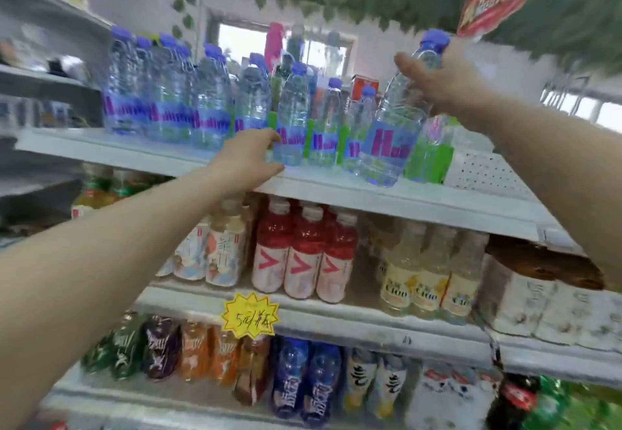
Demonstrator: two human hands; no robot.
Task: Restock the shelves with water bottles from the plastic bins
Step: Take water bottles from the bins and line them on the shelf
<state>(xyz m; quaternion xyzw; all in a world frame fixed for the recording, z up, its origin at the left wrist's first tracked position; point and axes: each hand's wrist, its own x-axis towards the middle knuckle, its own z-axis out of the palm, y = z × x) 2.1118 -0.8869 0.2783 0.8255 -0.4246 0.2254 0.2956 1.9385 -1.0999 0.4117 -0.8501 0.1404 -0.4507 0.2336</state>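
Water bottles [393,126]: two gripped

A small shop, probably a grocery: white shelves [336,190] of bottled drinks (yellow price tag [250,316] below).

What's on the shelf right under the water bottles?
Under the top shelf stand red drink bottles, pale yellow bottles and white-labelled bottles. Whatever stands behind these front rows is covered.

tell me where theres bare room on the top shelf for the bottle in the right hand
Free: the perforated shelf end, right of the green-label bottles. Crowded: the blue-label row from far left to the tilted bottle in the right hand. The left hand holds a front bottle.
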